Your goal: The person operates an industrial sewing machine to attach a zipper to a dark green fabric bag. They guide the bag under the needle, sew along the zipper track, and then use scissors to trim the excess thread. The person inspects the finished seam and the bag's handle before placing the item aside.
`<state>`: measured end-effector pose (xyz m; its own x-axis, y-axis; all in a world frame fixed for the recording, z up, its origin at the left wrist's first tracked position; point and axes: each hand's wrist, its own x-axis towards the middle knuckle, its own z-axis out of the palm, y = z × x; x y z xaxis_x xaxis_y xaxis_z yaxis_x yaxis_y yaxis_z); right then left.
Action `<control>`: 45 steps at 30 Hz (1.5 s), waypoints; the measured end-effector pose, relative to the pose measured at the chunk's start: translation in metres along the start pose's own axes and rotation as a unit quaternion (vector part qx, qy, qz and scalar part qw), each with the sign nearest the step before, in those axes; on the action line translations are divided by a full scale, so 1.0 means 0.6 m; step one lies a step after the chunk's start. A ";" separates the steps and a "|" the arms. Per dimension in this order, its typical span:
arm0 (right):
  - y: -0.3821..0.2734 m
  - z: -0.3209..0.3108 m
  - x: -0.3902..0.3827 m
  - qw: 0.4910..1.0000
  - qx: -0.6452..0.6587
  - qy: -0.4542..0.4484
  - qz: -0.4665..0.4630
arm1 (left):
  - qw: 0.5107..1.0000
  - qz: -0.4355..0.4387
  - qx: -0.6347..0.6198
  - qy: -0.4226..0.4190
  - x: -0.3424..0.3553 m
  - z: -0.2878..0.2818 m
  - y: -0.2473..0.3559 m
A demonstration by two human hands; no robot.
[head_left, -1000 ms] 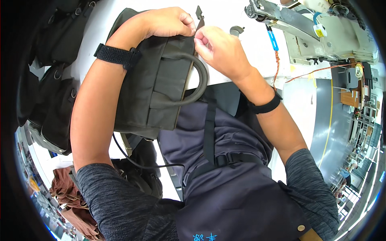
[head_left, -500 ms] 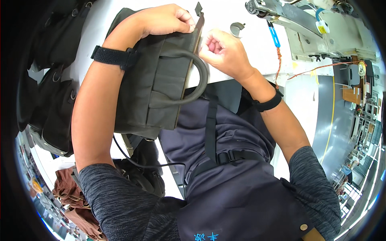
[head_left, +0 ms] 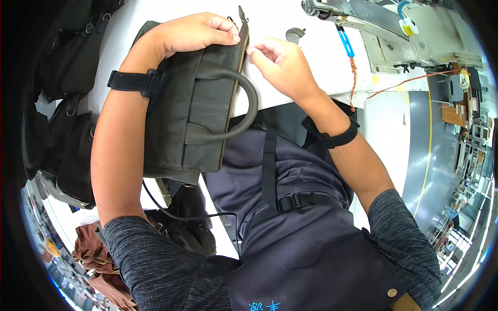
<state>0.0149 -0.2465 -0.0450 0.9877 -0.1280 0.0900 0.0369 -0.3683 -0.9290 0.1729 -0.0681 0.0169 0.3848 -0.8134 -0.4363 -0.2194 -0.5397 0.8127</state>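
Observation:
A dark olive handbag lies on its side on the white table, a curved handle standing out past its zipper. My left hand grips the bag's edge near the far end of the zipper, thumb and fingers closed on the fabric. Beyond it the zipper's dark end tab sticks up. Just right of the zipper is my right hand, its fingers curled in with thumb and forefinger close together at the zipper's edge. Whatever small thing they may hold cannot be made out.
A small grey rounded piece and a blue-handled tool on an orange cord lie on the table. At the right stands a sewing machine. More dark bags are piled left; brown fabric lies lower left.
The bag and both hands sit slightly further left in view. My right hand has turned, its thumb and forefinger now nearer the zipper. My left hand keeps its hold on the bag's edge.

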 end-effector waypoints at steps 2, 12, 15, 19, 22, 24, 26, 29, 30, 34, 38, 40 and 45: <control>-0.011 0.000 0.004 0.992 0.104 -0.042 0.064 | 1.000 0.025 -0.012 -0.012 -0.003 0.002 0.001; -0.012 0.007 -0.011 0.947 0.308 -0.021 0.094 | 0.997 0.051 -0.054 0.020 -0.002 0.002 -0.013; -0.009 0.009 -0.013 0.943 0.317 -0.029 0.095 | 0.995 0.050 -0.083 -0.035 0.001 -0.006 -0.013; -0.018 0.013 -0.008 0.939 0.320 -0.043 0.114 | 0.994 0.045 -0.096 -0.039 -0.003 -0.012 -0.013; -0.026 0.018 -0.001 0.942 0.308 -0.035 0.124 | 0.994 0.046 -0.098 -0.025 -0.003 -0.011 -0.012; -0.029 0.026 0.006 0.947 0.295 -0.025 0.128 | 0.992 0.050 -0.112 -0.023 -0.007 -0.013 -0.014; -0.033 0.030 0.010 0.955 0.272 -0.019 0.120 | 0.993 0.053 -0.106 -0.022 -0.002 -0.014 -0.026; -0.035 0.028 0.017 0.962 0.244 -0.023 0.117 | 0.992 0.051 -0.112 -0.028 0.001 -0.013 -0.026; -0.037 0.026 0.018 0.964 0.237 -0.029 0.115 | 0.992 0.048 -0.113 -0.027 0.000 -0.012 -0.021; -0.037 0.020 0.024 0.970 0.218 -0.048 0.101 | 0.993 0.056 -0.102 -0.029 0.000 -0.012 -0.020; -0.038 0.021 0.027 0.976 0.188 -0.057 0.098 | 0.991 0.065 -0.107 -0.036 0.001 -0.012 -0.026; -0.035 0.024 0.027 0.978 0.171 -0.047 0.109 | 0.991 0.067 -0.107 -0.033 -0.001 -0.011 -0.024; -0.013 0.048 0.018 0.984 0.175 0.021 0.014 | 0.990 0.068 -0.115 -0.034 0.004 -0.015 -0.028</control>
<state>0.0296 -0.2186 -0.0468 0.9823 -0.1734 0.0712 0.0676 -0.0264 -0.9974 0.1854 -0.0591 0.0058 0.3020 -0.8922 -0.3359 -0.0519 -0.3673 0.9287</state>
